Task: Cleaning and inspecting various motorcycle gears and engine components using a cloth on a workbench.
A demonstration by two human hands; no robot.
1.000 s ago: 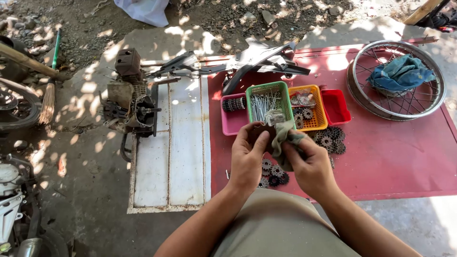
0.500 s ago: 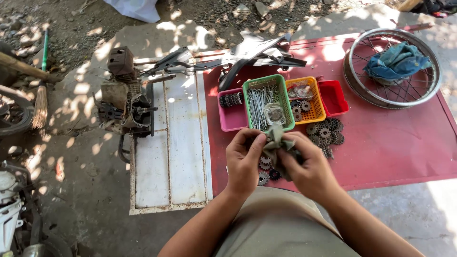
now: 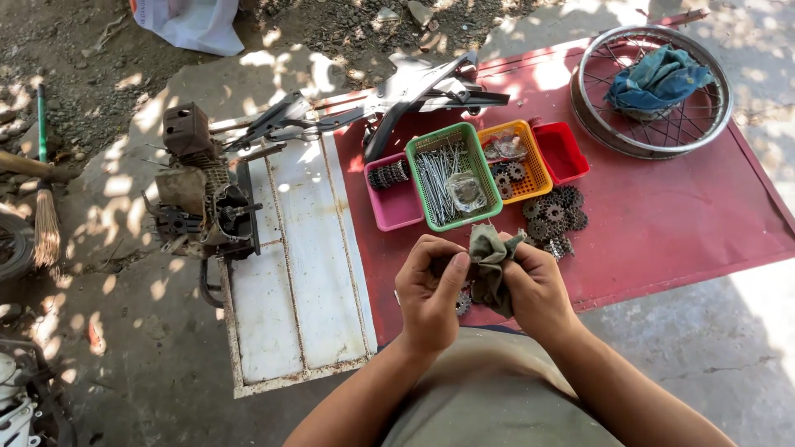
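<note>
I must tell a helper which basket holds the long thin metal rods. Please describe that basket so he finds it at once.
On the red mat, find the row of four small plastic baskets. The green basket stands second from the left, between the pink and orange ones. It alone is green, and the largest.

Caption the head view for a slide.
Both hands, left hand and right hand, rub a small part with a rag beside baskets.

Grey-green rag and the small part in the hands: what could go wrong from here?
1. The small dark metal part, pinched in the left hand while the right hand works the grey-green rag, could slip and drop among the loose rusty sprockets.
2. Toothed edges may snag the rag or nick fingers.
</note>
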